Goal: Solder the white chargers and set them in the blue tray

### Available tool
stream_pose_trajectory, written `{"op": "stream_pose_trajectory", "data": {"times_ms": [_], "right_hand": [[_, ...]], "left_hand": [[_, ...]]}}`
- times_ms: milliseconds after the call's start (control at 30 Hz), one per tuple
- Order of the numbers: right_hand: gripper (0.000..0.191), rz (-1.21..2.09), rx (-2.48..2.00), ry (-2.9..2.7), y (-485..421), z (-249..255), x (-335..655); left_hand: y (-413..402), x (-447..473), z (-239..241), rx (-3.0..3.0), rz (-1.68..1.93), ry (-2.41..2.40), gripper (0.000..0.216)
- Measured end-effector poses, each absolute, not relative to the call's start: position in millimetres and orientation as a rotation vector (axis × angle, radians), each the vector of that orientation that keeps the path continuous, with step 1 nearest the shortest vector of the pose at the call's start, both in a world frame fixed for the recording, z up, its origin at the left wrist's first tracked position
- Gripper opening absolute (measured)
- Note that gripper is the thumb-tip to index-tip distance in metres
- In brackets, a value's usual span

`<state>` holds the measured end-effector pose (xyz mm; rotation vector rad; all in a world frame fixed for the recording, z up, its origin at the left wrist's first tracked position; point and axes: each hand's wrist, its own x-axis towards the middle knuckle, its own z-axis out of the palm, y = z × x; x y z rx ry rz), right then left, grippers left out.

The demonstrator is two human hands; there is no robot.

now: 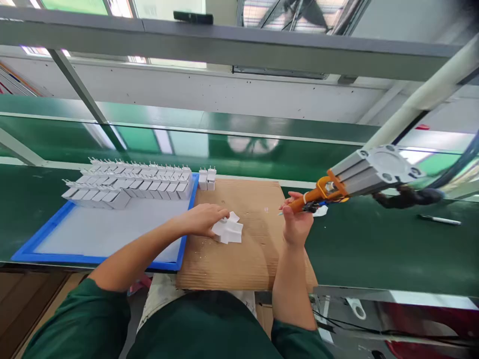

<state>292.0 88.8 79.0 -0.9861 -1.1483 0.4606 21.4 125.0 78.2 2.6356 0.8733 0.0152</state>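
My left hand (202, 219) rests on the cardboard sheet (239, 259), fingers curled on a white charger plug (228, 230) lying there. My right hand (296, 222) is raised a little to the right, wrapped round the orange handle of a tool (318, 194) that hangs off a grey metal cylinder (370, 172). The tool's tip points left, toward the white plug but apart from it. Two more white plugs (207, 178) stand upright at the cardboard's far left corner.
A blue tray (52, 234) on the left holds several rows of white plugs (127, 184) along its far side. A green conveyor belt (374, 244) runs across; a pen (439, 220) lies on it at right. A shiny metal surface (392, 309) sits at lower right.
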Motion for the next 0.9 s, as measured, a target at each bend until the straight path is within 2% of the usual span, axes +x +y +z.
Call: {"op": "stream_pose_trajectory", "data": {"times_ms": [100,233,400,600,767,900], "right_hand": [[0.049,0.461,-0.964,-1.165,88.8,79.4,290.8],[0.045,0.431,-0.932,-1.167,90.5,78.3,291.6],[0.037,0.397,-0.898,-1.184,94.5,78.0,293.0],[0.039,0.400,-0.878,-1.191,95.9,78.2,292.4],[0.037,0.411,-0.867,-1.189,95.3,77.2,291.4],[0.037,0.420,-0.874,-1.195,92.7,80.3,290.5]], "left_hand": [[90.1,9.9,69.2,2.497,0.019,0.862,0.066],[57.1,10.0,50.7,2.244,0.448,1.045,0.084],[33.5,34.5,18.9,1.888,0.796,1.420,0.060],[33.7,47.4,13.0,1.974,0.906,1.427,0.034],[44.0,33.9,16.9,2.276,0.885,1.266,0.044],[48.2,27.5,13.1,2.254,0.919,1.174,0.051]]}}
